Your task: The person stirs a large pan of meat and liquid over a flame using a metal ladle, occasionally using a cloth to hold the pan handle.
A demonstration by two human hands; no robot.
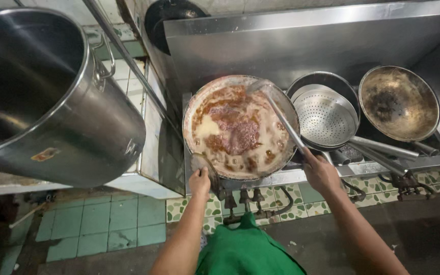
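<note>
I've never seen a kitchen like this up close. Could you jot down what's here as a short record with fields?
Left hand: grips the rim of the wok through a cloth
Right hand: holds the ladle, its bowl at the wok's far rim
Wok contents: brown bubbling sauce
Beside it: perforated strainer, empty wok
Left counter: large steel stockpot
Clothing: green apron

Round metal wok [240, 127] holds brown, reddish and cream sauce, pinkish crust at rim. Silver long-handled ladle [281, 117]. Silver perforated strainer [324, 117], dotted hole pattern. Second round wok [398, 102] tarnished golden-brown, black patch in centre. Big steel stockpot [52, 97] grey, dark inside. Apron [245, 249] bright green. Floor tiles [92, 224] pale green; some with green-white floral pattern [296, 211].
</note>
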